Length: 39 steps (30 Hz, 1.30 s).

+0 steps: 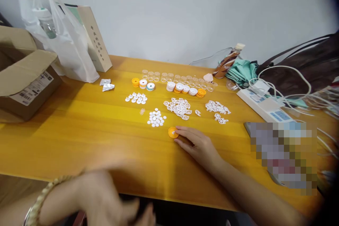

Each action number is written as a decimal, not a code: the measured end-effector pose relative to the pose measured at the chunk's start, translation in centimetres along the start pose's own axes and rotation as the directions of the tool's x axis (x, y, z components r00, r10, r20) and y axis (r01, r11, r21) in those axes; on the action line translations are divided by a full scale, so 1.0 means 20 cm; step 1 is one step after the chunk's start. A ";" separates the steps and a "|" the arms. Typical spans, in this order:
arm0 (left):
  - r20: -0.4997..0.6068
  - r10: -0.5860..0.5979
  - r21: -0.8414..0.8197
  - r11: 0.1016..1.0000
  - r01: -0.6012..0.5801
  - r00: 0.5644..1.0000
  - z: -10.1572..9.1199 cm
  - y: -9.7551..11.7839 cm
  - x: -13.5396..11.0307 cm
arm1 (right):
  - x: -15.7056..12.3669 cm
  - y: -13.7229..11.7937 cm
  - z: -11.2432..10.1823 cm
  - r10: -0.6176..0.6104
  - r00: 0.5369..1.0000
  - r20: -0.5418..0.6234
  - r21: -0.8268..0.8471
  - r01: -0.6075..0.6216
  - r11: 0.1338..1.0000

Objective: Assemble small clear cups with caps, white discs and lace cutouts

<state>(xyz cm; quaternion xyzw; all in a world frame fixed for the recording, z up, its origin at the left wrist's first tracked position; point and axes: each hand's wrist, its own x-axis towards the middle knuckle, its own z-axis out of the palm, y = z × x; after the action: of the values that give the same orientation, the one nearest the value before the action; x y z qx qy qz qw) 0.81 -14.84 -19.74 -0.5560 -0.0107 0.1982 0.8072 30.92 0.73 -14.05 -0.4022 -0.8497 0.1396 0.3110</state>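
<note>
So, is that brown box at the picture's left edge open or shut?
Open: the box's flaps stand apart and its inside shows between them.

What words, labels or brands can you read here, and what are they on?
"NE": bottle; the rest is unclear.
"专业的技术", probably: beige box; smaller characters unclear.
Too small or blurred: cardboard box, power strip.
Pixelated: device.

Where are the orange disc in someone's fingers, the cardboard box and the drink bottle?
Orange disc [171,133]: head view, on its upper face.
Cardboard box [26,71]: head view, on its open flap.
Drink bottle [226,64]: head view, on its side.
</note>
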 end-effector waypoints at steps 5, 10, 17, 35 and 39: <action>0.513 -0.345 -0.857 -0.257 0.447 0.786 0.79 -0.25 0.26 | 0.03 -0.01 -0.01 0.084 0.996 0.015 0.052 -0.085 0.995; 0.676 -0.129 -0.577 -0.705 0.412 0.726 1.00 -0.23 0.40 | 0.07 -0.02 -0.01 0.136 0.988 0.068 0.068 -0.140 0.988; 0.669 -0.060 -0.544 -0.718 0.434 0.741 0.98 -0.17 0.43 | 0.10 -0.01 -0.02 0.128 0.987 0.098 0.131 -0.141 0.981; 0.548 -0.120 -0.714 -0.583 0.388 0.828 0.97 -0.19 0.44 | 0.09 -0.02 -0.03 0.124 0.988 0.093 0.152 -0.138 0.979; 0.482 -0.256 -0.843 -0.397 0.364 0.838 0.96 -0.20 0.43 | 0.09 -0.01 -0.02 0.110 0.991 0.081 0.159 -0.122 0.980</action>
<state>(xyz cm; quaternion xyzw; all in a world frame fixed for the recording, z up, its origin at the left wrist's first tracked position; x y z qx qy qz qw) 5.37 3.97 -10.50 -0.9297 -0.3465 -0.1091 0.0608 30.19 1.92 -12.90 -0.4190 -0.8211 0.2412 0.3033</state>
